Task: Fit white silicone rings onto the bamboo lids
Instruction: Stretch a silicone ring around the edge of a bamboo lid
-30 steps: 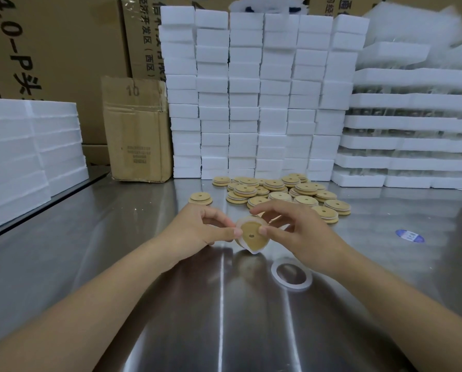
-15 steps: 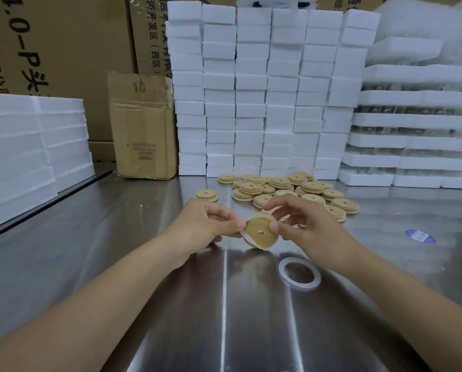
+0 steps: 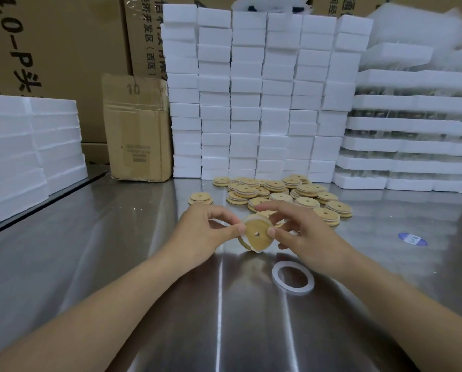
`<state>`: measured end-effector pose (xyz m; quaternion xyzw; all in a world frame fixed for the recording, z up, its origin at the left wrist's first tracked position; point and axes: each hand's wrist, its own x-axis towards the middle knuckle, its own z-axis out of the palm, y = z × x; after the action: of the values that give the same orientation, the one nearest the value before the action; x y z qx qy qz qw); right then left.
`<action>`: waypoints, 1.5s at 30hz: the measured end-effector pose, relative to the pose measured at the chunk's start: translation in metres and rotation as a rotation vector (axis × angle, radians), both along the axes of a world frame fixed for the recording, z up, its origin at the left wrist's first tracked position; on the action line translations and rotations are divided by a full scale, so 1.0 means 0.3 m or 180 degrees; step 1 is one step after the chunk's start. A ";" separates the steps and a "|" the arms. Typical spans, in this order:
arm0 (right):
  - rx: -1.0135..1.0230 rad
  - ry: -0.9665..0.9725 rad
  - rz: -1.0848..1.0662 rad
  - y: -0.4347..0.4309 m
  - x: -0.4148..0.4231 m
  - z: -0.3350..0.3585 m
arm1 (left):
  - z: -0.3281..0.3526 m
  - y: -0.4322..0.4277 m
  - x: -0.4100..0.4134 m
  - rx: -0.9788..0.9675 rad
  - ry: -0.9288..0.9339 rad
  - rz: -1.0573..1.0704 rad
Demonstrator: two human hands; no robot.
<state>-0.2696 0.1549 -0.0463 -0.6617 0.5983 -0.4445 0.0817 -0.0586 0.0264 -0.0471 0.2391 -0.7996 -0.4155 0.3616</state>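
Note:
A round bamboo lid (image 3: 257, 235) with a small centre hole is held upright just above the steel table, a white silicone ring (image 3: 253, 217) wrapped around part of its rim. My left hand (image 3: 203, 232) pinches the lid's left edge with thumb and fingers. My right hand (image 3: 302, 232) pinches its right edge, thumb on the face. A second white silicone ring (image 3: 293, 280) lies flat on the table in front of my right hand. A heap of several bamboo lids (image 3: 280, 193) lies behind my hands, with a single lid (image 3: 200, 197) off to its left.
The steel table (image 3: 117, 251) carries stacked white foam blocks (image 3: 251, 103) at the back, foam trays (image 3: 412, 135) at the right and foam slabs (image 3: 23, 146) at the left. A cardboard box (image 3: 137, 127) stands back left. A blue sticker (image 3: 412, 238) lies at the right.
The lid has been turned slightly between my fingers and the ring sits further around its rim. Both hands stay in about the same place; the view shifted a little.

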 end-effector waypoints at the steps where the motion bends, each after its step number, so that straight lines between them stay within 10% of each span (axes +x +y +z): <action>1: 0.0003 0.0006 -0.0022 0.003 0.000 0.001 | -0.007 -0.001 -0.001 0.0013 -0.0070 0.0064; 19: 0.0007 0.0908 -0.0376 0.006 0.066 0.015 | 0.029 0.016 0.005 -0.1400 -0.0248 -0.0085; 45: 0.0512 -0.0922 -0.0166 0.020 0.056 0.037 | -0.013 -0.020 -0.010 0.0068 -0.0321 -0.0166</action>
<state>-0.2529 0.1609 -0.0353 -0.5663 0.6309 -0.4878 0.2082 -0.0616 0.0203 -0.0511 0.2428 -0.8183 -0.4207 0.3073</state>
